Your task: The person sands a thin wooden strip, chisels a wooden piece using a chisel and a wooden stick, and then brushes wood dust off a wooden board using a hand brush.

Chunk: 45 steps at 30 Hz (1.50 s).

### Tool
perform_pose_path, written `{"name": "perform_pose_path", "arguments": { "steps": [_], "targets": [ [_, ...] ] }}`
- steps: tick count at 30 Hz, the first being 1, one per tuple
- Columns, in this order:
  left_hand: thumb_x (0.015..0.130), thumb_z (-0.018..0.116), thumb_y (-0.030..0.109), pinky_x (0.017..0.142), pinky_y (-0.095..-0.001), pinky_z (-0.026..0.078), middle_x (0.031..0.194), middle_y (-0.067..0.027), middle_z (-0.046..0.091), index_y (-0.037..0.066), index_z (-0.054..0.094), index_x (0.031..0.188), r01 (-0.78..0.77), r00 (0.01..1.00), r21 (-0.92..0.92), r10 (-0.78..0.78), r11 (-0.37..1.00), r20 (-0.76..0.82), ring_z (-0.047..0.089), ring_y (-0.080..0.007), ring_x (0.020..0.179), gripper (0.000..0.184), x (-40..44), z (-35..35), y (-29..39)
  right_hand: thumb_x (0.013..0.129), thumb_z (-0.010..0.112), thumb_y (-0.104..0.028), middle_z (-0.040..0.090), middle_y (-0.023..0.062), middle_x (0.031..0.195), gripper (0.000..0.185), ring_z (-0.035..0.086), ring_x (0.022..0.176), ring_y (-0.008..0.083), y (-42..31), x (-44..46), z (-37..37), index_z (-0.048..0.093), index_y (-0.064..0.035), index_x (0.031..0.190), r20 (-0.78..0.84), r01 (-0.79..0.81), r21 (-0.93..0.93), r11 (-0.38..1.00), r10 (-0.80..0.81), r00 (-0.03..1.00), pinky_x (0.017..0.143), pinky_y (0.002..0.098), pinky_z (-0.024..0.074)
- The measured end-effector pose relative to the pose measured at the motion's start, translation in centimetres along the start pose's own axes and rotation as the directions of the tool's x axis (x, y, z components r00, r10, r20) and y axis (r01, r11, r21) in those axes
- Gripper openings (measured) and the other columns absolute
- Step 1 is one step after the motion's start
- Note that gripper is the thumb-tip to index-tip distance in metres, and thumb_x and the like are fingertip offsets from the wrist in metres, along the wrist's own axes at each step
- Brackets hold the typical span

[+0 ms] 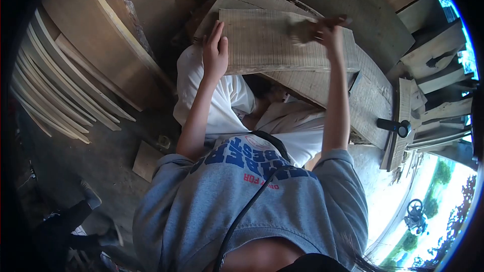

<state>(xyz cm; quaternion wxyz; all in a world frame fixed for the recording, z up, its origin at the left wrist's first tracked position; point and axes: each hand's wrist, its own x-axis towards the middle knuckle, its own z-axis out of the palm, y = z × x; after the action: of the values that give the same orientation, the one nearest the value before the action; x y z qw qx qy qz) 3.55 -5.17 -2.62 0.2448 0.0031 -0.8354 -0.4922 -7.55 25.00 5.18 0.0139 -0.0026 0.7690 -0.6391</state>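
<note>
A rectangular wooden board (262, 40) with straight grain lies across other planks in front of my knees. My left hand (215, 56) is at the board's left end, its fingers stretched along the edge and nothing lifted in it. Over the right part of the board, my right hand (328, 36) is smeared by motion. Its fingers look closed around a blurred, brownish, brush-like thing (302, 31). What exactly that thing is, and whether it touches the board, I cannot tell.
Wide planks (375, 100) lie under and beside the board. A black device with a round end (393, 127) rests on them at right. Thin curved-looking boards (65, 85) are stacked at left. Another person's leg (75, 216) shows at lower left. A motorcycle (416, 216) stands outside.
</note>
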Motion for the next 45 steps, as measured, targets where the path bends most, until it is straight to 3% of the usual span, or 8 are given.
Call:
{"name": "perform_pose_path", "arguments": {
  "steps": [4,9,19,23,28,31,36,45],
  "targets": [
    [0.094,0.042,0.016,0.11,-0.0461,0.017,0.138,-0.0103,0.042,0.009,0.042,0.134,-0.012,1.0,0.006,0.012,1.0,-0.021,0.041,-0.0271,0.127,0.04,0.0,0.1,-0.2,0.081,0.061,-0.044,0.067,0.0183,0.082,0.044,0.067,0.078,0.0312,4.6,5.0,-13.1,0.065,-0.0032,0.096,-0.499,-0.166,-0.587,0.792,-0.193,0.845,0.072,0.041,0.0524],
    [0.093,0.042,0.015,0.11,-0.0461,0.018,0.137,-0.0104,0.043,0.009,0.042,0.134,-0.002,1.0,0.001,0.002,1.0,-0.027,0.041,-0.0269,0.126,0.041,0.0,0.0,0.1,0.088,0.045,-0.036,0.066,0.0167,0.08,0.029,0.065,0.077,0.0364,1.7,3.7,-6.5,0.065,-0.015,0.089,-0.266,-0.196,-0.959,0.205,-0.415,0.87,0.069,0.047,0.0524],
    [0.093,0.043,0.014,0.109,-0.0459,0.02,0.138,-0.0114,0.042,0.008,0.043,0.133,-0.026,0.999,-0.009,0.025,1.0,-0.022,0.04,-0.0279,0.127,0.04,0.1,-0.1,0.2,0.086,0.058,-0.041,0.066,0.015,0.074,0.036,0.066,0.073,0.0274,-4.0,-1.9,14.9,0.065,-0.005,0.086,0.16,0.41,-0.601,0.686,-0.4,0.903,0.067,0.039,0.0525],
    [0.093,0.043,0.014,0.109,-0.0458,0.02,0.138,-0.0112,0.042,0.007,0.043,0.133,0.003,1.0,-0.018,-0.003,1.0,-0.022,0.04,-0.0275,0.127,0.04,0.0,0.0,0.2,0.09,0.057,-0.028,0.062,0.0079,0.093,0.031,0.065,0.079,0.0207,-1.1,0.9,8.7,0.055,-0.0047,0.11,0.192,0.004,-0.009,1.0,-0.002,0.981,0.067,0.0331,0.0574],
    [0.093,0.043,0.015,0.109,-0.0457,0.019,0.138,-0.0111,0.042,0.008,0.043,0.133,0.006,1.0,0.02,-0.005,1.0,-0.02,0.04,-0.0272,0.127,0.04,0.0,-0.2,0.4,0.087,0.061,-0.026,0.064,0.0103,0.085,0.029,0.066,0.069,0.0217,2.7,4.6,-8.9,0.058,-0.002,0.103,-0.195,-0.107,0.0,0.994,0.105,0.975,0.057,0.0331,0.0578],
    [0.093,0.042,0.015,0.109,-0.0456,0.019,0.138,-0.0109,0.042,0.008,0.043,0.133,-0.001,1.0,0.007,0.001,1.0,-0.025,0.041,-0.0272,0.126,0.04,0.0,-0.1,0.2,0.081,0.062,-0.039,0.067,0.0151,0.078,0.036,0.067,0.071,0.0269,3.7,5.1,-14.0,0.064,-0.0049,0.092,-0.52,-0.172,-0.607,0.776,-0.225,0.824,0.059,0.0391,0.0546],
    [0.093,0.043,0.014,0.109,-0.0464,0.018,0.138,-0.01,0.042,0.009,0.044,0.132,0.006,1.0,0.009,-0.006,1.0,-0.017,0.042,-0.0279,0.126,0.04,0.0,-0.1,0.3,0.089,0.045,-0.038,0.067,0.0116,0.074,0.029,0.066,0.066,0.0299,2.3,2.4,-3.9,0.064,-0.0161,0.085,-0.149,-0.073,-0.984,0.16,-0.537,0.83,0.055,0.0433,0.0533],
    [0.093,0.042,0.015,0.109,-0.0475,0.018,0.138,-0.0101,0.042,0.009,0.044,0.132,-0.002,1.0,0.003,0.002,1.0,0.003,0.041,-0.0284,0.126,0.039,0.1,-0.1,0.1,0.088,0.058,-0.035,0.067,0.0127,0.08,0.036,0.066,0.075,0.0185,-2.6,-1.8,11.2,0.065,-0.0005,0.094,0.16,0.281,-0.344,0.896,-0.238,0.958,0.063,0.0323,0.0526]
  ]
}}
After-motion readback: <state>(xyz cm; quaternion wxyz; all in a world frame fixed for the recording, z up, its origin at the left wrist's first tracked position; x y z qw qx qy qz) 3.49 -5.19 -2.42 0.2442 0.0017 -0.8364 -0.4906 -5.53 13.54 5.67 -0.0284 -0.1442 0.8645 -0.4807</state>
